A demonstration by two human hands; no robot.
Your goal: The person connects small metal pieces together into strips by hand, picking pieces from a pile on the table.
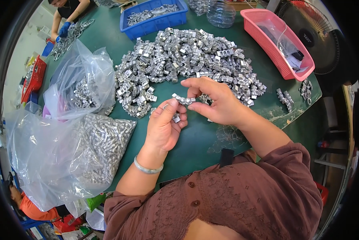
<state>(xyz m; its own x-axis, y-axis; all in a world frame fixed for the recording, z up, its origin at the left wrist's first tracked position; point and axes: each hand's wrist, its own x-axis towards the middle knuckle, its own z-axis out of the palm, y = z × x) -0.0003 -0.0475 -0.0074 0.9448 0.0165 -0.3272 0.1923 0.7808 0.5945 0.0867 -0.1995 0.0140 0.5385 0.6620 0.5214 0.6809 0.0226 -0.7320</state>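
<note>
Between my two hands, above the green table (175, 160), is a small silvery metal part (184, 100) with rounded bumps and squared ends. My left hand (165, 124) pinches its left end between thumb and fingers, and another metal piece (176, 118) sits in the curled fingers below. My right hand (215, 100) grips the right end between thumb and a finger. Just beyond both hands lies a large heap of similar metal parts (187, 56). Part of the heap is hidden behind my right hand.
Clear plastic bags of metal parts (103, 140) stand at the left. A blue bin (153, 28) is at the back, a pink basket (283, 64) and black fan (307, 38) at the right. Across the far left, a person's blue-gloved hand (63, 31) is near metal rings.
</note>
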